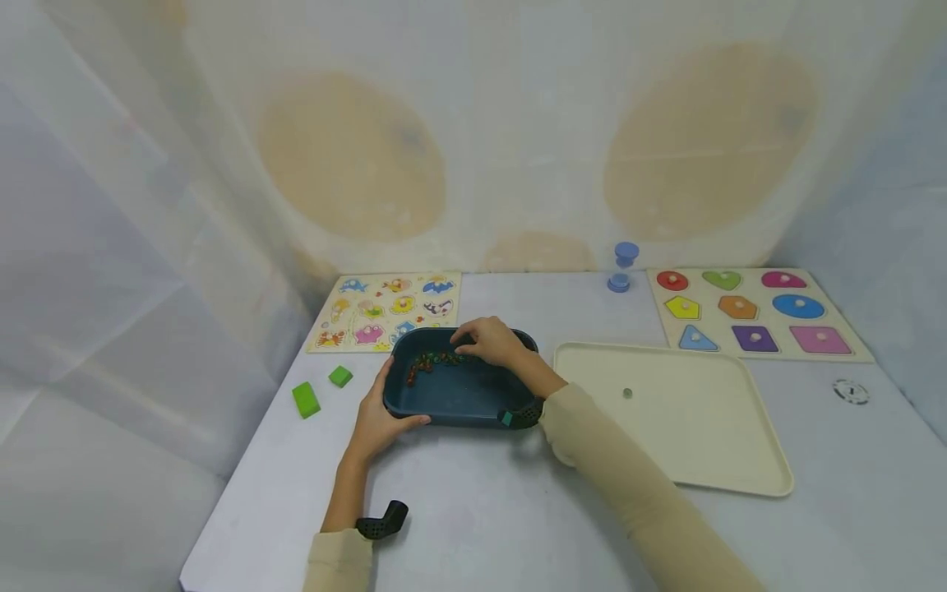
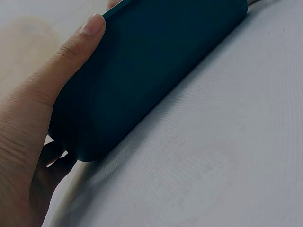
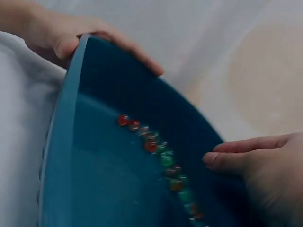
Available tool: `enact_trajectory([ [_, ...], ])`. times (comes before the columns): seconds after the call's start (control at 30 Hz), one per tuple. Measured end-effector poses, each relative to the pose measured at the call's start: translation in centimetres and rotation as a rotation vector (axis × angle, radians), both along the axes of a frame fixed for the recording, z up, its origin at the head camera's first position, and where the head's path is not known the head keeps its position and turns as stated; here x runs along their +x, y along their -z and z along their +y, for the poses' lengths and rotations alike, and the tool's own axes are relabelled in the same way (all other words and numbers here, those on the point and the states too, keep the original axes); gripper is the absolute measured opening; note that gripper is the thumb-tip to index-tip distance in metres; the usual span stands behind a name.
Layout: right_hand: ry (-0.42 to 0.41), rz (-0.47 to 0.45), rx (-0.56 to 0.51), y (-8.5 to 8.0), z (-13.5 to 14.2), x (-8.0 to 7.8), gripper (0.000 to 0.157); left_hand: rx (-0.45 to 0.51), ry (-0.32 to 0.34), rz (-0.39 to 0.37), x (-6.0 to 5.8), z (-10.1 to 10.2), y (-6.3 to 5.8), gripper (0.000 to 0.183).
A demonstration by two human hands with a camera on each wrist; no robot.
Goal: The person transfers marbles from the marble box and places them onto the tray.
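Note:
A dark teal plastic bin (image 1: 459, 403) is in front of me. Small red and green glass-like beads (image 3: 166, 158) lie in a line along its far side and bunch toward the left corner (image 1: 411, 376). My left hand (image 1: 376, 423) grips the bin's left end, its thumb (image 2: 85, 40) along the near wall and its fingers around the end. Over the far right part of the bin reaches my right hand (image 1: 491, 341). Its thumb and index finger are near each other by the far rim, above the beads, with nothing seen between them.
A cream tray (image 1: 710, 427) with a small grey round piece (image 1: 627, 393) lies at right. Behind stand an animal puzzle board (image 1: 344, 312), a blue hourglass (image 1: 622, 265) and a shape puzzle board (image 1: 710, 325). Green blocks (image 1: 306, 400) sit left; a round chip (image 1: 851, 391) lies far right.

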State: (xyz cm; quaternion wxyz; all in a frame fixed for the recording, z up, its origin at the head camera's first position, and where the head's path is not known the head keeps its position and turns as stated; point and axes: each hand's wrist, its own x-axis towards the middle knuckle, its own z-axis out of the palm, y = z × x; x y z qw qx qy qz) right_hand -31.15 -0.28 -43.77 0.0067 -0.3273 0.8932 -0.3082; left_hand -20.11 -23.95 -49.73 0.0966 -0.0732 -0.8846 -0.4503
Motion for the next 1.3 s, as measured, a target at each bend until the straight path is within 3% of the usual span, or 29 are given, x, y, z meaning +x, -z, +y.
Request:
enact_trajectory([
  [0.33, 0.011, -0.012, 0.107, 2.3, -1.4, -0.5, 0.020, -0.001, 0.010, -0.011, -0.4, -0.1, -0.1, 0.114],
  [0.7, 0.035, -0.029, 0.188, 2.0, -1.9, -0.3, 0.018, 0.006, 0.018, 0.002, -0.5, -0.3, -0.3, 0.114],
  [0.83, -0.003, 0.039, 0.104, 1.0, -1.2, 0.4, 0.019, 0.013, 0.023, 0.004, -0.3, -0.4, 0.0, 0.114],
  [0.97, 0.000, 0.133, -0.040, -0.6, 1.8, 2.0, 0.019, 0.007, 0.021, 0.001, -0.3, -0.3, 0.2, 0.114],
  [1.1, 0.037, 0.206, -0.184, -1.7, 7.0, 3.9, 0.018, -0.008, 0.015, 0.001, -0.2, -0.1, 0.2, 0.114],
  [1.2, 0.120, 0.234, -0.228, -1.4, 11.9, 5.0, 0.018, -0.014, 0.013, 0.007, -0.2, -0.1, 0.1, 0.113],
  [1.3, 0.246, 0.213, -0.212, 0.0, 16.5, 5.9, 0.018, -0.018, 0.014, 0.010, -0.1, -0.1, 0.1, 0.112],
])
